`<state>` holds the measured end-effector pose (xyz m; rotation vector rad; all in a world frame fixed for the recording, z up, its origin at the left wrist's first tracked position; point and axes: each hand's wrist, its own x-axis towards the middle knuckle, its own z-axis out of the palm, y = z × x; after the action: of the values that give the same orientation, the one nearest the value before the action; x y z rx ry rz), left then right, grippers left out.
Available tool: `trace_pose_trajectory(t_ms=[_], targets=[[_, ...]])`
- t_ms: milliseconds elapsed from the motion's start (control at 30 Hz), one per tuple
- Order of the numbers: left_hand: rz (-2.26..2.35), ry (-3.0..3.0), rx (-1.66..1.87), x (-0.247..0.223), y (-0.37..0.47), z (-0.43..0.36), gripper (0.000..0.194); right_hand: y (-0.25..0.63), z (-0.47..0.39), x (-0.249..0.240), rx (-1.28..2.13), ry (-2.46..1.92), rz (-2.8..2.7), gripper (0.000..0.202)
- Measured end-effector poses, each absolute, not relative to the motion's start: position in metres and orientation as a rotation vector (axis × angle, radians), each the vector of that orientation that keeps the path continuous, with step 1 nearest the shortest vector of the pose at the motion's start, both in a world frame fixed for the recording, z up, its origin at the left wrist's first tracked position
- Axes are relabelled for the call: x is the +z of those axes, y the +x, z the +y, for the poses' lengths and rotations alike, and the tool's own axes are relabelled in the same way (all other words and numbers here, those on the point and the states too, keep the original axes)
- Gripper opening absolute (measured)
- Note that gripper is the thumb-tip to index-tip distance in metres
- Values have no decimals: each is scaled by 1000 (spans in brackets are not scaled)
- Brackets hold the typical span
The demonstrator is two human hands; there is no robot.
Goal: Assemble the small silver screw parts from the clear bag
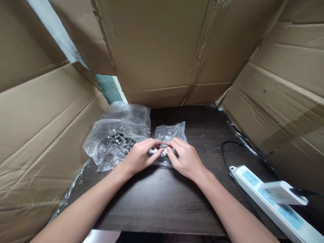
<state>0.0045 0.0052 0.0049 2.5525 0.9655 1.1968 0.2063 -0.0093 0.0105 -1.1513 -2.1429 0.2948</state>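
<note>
Between the fingertips of both hands is a small silvery metal bolt [163, 145], held roughly level. My left hand [141, 153] pinches its left end with thumb and forefinger. From the other side, my right hand [183, 156] grips the right end the same way. Its finer details are too small to make out. Just beneath and behind the fingers lies a small clear plastic bag [172, 131] with shiny contents, partly hidden by the hands. To the left, a heap of metal bolts [121, 140] rests in a larger, open clear plastic bag [101, 135].
A dark wooden table [152, 199] carries everything. Cardboard walls [162, 50] enclose it at the back and both sides. On the right lies a white power strip [268, 199] with a white adapter [283, 192] plugged in and a black cable [224, 155] curving beside it.
</note>
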Motion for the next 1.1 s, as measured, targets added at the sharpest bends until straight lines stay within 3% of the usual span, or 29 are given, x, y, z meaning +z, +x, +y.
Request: trace_pose_trajectory(t_ms=[1100], targets=[[958, 2500, 1215, 7, 5, 4, 17, 208, -7, 12, 78, -1118, -2225, 21]])
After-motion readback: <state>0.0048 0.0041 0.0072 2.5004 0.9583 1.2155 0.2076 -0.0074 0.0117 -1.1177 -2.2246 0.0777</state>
